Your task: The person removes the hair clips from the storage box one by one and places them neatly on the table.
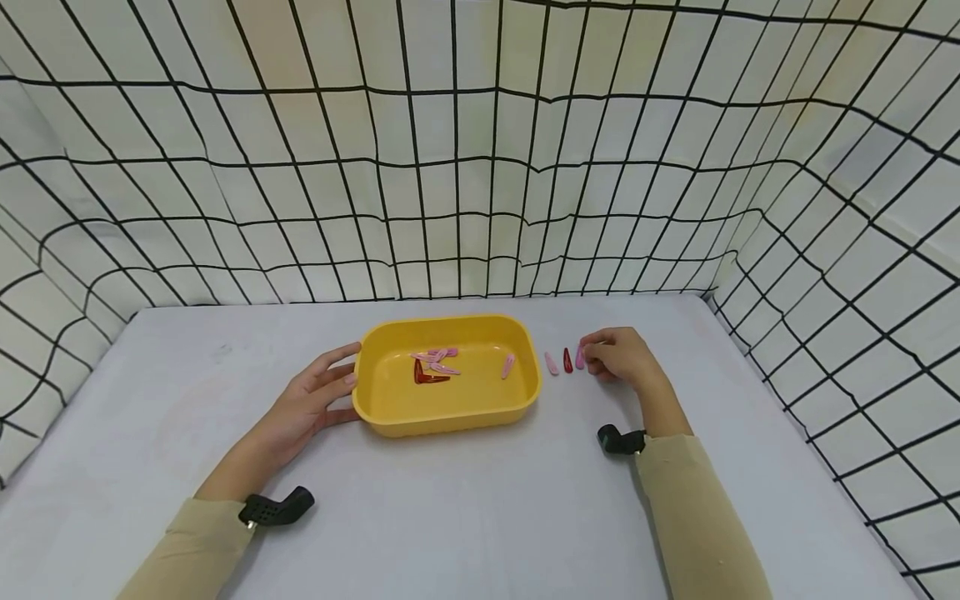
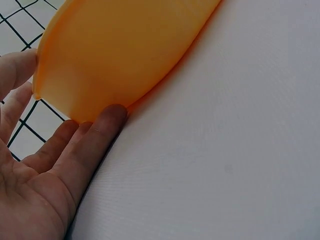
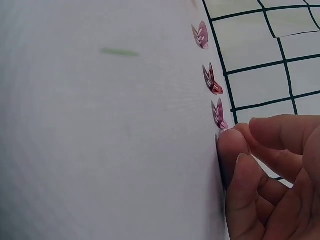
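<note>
My left hand (image 1: 311, 396) rests its extended, spread fingers against the left end of a yellow tray (image 1: 442, 425). In the left wrist view, fingertips (image 2: 114, 114) touch the outer wall of the tray near its base, and others reach the rim. Inside the tray lie several pink hair clips (image 1: 442, 367) and dark red hair clips (image 1: 431, 378), with one pink clip (image 1: 507, 366) apart at the right. To the tray's right, my right hand (image 1: 618, 354) pinches the end of a pink hair clip (image 3: 218, 114), the rightmost of a short row on the table.
Beside that clip lie a red hair clip (image 1: 567, 361) and a light pink hair clip (image 1: 551, 363). White cloth covers the table (image 1: 450, 517). A black wire grid (image 1: 457, 158) stands along the back and both sides.
</note>
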{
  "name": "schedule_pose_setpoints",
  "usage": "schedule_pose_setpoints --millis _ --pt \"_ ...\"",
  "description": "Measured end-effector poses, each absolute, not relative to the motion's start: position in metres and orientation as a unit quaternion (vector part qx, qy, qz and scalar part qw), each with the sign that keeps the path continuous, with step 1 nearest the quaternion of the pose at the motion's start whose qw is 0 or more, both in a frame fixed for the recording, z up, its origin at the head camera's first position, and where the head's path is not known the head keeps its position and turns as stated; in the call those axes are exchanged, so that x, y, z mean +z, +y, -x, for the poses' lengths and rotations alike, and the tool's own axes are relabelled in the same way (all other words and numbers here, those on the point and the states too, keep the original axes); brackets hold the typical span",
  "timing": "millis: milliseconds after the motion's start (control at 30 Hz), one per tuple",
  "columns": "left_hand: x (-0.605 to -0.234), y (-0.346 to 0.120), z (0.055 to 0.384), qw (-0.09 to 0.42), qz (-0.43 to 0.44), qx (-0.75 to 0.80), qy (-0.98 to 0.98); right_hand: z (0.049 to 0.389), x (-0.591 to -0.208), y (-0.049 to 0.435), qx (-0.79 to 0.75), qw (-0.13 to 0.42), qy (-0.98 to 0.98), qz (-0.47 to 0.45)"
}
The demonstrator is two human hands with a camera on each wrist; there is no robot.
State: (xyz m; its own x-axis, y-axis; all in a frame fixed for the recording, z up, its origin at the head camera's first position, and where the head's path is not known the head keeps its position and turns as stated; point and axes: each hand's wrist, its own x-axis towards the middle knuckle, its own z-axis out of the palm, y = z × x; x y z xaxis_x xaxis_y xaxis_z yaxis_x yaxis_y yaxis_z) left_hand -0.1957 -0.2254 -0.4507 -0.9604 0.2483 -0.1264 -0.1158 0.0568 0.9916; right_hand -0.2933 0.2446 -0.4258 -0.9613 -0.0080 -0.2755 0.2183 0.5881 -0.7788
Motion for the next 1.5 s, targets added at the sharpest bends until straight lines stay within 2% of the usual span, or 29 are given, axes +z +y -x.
schedule_pose_setpoints --millis 300,1200,1500 --pt "-0.451 -0.229 0.193 0.130 -0.046 0.685 0.716 0.289 -0.412 0.228 -0.487 0.134 0.862 -0.044" --pt "-0.452 -0.230 0.195 0.128 -0.048 0.686 0.714 0.263 -0.367 0.135 -0.590 0.183 0.775 0.135" --pt "-0.452 -0.228 0.196 0.130 -0.049 0.689 0.711 0.265 -0.372 0.095 -0.605 0.212 0.752 0.154"
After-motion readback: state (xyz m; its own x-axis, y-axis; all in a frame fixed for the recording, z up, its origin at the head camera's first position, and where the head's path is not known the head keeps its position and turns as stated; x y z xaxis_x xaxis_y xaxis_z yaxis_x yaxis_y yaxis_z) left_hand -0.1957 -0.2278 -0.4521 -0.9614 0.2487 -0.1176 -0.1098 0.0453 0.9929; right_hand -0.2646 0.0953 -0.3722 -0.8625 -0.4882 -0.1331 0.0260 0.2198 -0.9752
